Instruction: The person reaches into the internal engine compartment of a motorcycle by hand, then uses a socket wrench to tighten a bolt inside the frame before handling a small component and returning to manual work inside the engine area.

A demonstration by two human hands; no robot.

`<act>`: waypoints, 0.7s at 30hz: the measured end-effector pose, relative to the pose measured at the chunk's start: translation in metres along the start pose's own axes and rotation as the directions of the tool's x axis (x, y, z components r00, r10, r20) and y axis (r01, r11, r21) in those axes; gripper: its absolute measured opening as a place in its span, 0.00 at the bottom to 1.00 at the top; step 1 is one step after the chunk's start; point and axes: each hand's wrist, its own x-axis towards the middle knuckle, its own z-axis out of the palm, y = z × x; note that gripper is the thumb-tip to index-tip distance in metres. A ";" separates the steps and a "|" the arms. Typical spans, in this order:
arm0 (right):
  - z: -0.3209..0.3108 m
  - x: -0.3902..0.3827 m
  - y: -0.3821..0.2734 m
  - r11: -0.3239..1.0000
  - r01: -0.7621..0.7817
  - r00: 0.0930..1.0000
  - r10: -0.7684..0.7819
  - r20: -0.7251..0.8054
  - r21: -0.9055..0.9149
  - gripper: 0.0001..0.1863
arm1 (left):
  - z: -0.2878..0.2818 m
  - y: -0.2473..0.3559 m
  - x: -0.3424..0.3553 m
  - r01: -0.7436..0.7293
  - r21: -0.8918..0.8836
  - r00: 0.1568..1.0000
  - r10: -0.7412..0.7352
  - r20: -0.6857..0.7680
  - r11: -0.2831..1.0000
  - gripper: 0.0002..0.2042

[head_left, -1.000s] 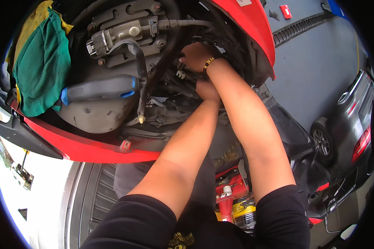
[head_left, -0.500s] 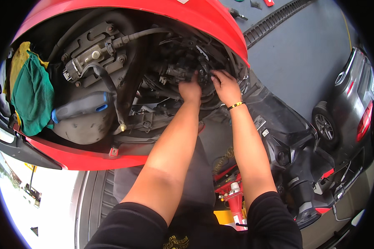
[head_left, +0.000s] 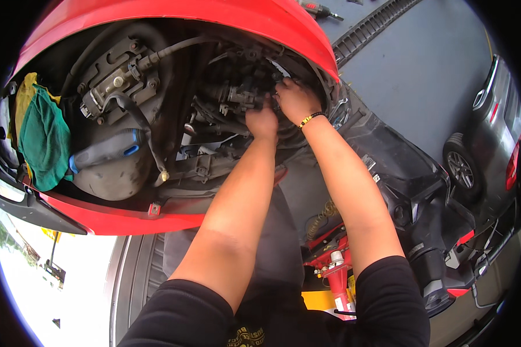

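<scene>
Inside the open red bodywork [head_left: 173, 17] of a motor scooter, both my hands reach into the dark engine bay. My left hand [head_left: 261, 121] is curled against a dark grey throttle body [head_left: 243, 97], its thumb side up and its other fingers hidden beneath. Just to the right, my right hand [head_left: 298, 103] has its fingers bent together over the far right side of the same assembly. Whatever the right fingertips pinch is covered by the hand. Hoses and cables [head_left: 214, 118] run below and left of the throttle body.
A fuel pump unit [head_left: 113, 87] sits bolted on the left. Near it lie a blue-grey tool handle [head_left: 107, 151] and a green cloth [head_left: 45, 139]. Black plastic panels [head_left: 399, 162] are at right. Beyond are a power tool [head_left: 321, 10], a floor drain grate [head_left: 370, 29] and a parked car [head_left: 492, 127].
My right hand has moved up and left, and its fingers have gone from loosely extended to bent together. The left hand stays at the throttle body. The view has shifted slightly.
</scene>
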 end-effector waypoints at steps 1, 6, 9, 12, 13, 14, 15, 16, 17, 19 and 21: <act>0.001 -0.002 0.000 0.998 0.000 0.999 -0.002 -0.043 -0.056 0.08 | 0.001 0.002 -0.002 0.030 0.029 1.000 -0.030 0.002 0.999 0.16; -0.003 -0.009 0.001 0.981 -0.118 0.993 0.118 0.008 0.154 0.10 | 0.002 0.003 -0.006 -0.035 -0.085 0.999 0.038 0.033 0.996 0.16; -0.003 -0.012 -0.001 0.970 -0.168 0.986 0.164 0.037 0.175 0.11 | 0.008 0.000 -0.012 -0.061 -0.035 0.998 0.060 -0.014 0.998 0.17; 0.000 -0.007 -0.010 0.953 -0.266 0.964 0.267 0.013 0.141 0.12 | 0.006 0.001 -0.007 -0.074 0.012 0.997 0.074 -0.006 0.997 0.17; 0.001 -0.007 -0.011 0.948 -0.299 0.953 0.302 -0.011 0.111 0.13 | 0.005 0.001 -0.006 -0.049 -0.002 0.998 0.049 0.026 0.999 0.18; 0.001 -0.007 -0.010 0.947 -0.302 0.952 0.305 -0.014 0.113 0.13 | 0.005 0.000 -0.005 -0.052 0.001 0.998 0.052 0.030 0.999 0.18; 0.000 -0.007 -0.007 0.945 -0.278 0.960 0.277 0.029 0.172 0.13 | 0.005 0.000 -0.007 -0.053 -0.029 0.998 0.054 0.038 0.998 0.18; -0.001 -0.008 -0.005 0.939 -0.255 0.967 0.245 0.070 0.230 0.13 | 0.005 0.000 -0.008 -0.053 -0.059 0.997 0.056 0.047 0.997 0.19; -0.002 -0.008 -0.004 0.938 -0.259 0.966 0.250 0.069 0.230 0.13 | 0.006 0.000 -0.009 -0.052 -0.056 0.997 0.055 0.051 0.997 0.19; -0.002 -0.007 -0.007 0.936 -0.279 0.960 0.276 0.048 0.214 0.10 | 0.006 0.001 -0.008 -0.033 -0.040 0.999 0.034 0.014 0.999 0.19; 0.004 -0.008 -0.009 0.951 -0.240 0.969 0.246 -0.004 0.194 0.10 | 0.000 0.000 -0.008 -0.083 -0.022 0.996 0.084 0.021 0.996 0.20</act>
